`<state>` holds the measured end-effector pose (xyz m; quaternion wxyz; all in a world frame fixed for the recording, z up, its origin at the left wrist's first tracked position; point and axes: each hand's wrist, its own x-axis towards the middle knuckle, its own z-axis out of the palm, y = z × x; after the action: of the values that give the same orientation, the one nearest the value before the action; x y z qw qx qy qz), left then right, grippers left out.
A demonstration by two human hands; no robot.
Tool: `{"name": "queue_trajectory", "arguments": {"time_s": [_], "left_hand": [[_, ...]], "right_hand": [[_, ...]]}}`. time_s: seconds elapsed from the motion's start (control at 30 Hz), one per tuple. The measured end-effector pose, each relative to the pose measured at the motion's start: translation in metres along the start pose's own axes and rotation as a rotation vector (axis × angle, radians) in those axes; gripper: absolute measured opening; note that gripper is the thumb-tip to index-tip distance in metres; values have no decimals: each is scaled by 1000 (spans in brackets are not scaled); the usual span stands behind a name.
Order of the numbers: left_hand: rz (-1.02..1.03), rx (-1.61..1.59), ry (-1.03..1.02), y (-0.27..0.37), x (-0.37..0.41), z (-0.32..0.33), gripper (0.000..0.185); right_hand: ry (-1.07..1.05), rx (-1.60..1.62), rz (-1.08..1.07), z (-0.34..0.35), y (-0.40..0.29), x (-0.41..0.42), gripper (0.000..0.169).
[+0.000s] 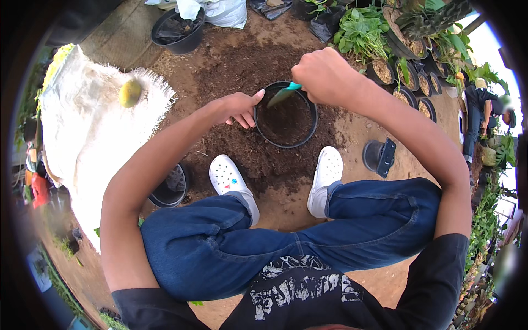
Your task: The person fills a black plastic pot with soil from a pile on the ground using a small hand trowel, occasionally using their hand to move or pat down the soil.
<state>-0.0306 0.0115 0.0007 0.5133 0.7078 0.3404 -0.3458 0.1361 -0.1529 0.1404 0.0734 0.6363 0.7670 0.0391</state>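
Note:
A round black plastic plant pot (285,144) with dark soil (284,123) in it stands on loose soil in front of my feet. My right hand (321,74) is closed around the green handle of a hand trowel (282,95), whose blade points down and left into the pot. Whether the blade tip touches the soil inside, I cannot tell. At the pot's left rim is my left hand (241,108), thumb at the rim and fingers spread along the outer wall.
A white woven sack (95,123) with a yellow-green fruit (130,93) lies at left. Black pots (178,39) stand top left and beside my left foot (170,187). A small pot (376,156) lies at right. Potted plants (363,33) and another person (480,111) are farther off.

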Motion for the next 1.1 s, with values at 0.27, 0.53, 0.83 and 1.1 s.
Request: {"name": "queue_trajectory", "arguments": {"time_s": [0.27,0.53,0.83,1.1], "left_hand": [[-3,12,16,4,2,-1,82],[0,-3,19,0,0,2,83],[10,36,51,1,-4,1,81],[49,67,116,1,0,2,76]], "right_hand": [[-185,10,13,24,-11,-2,11],[-25,33,2,20,-7,-12,5],[-177,152,-81,12,-20,-25,13],[-282,256,24,11,-4,-52,25]]}}
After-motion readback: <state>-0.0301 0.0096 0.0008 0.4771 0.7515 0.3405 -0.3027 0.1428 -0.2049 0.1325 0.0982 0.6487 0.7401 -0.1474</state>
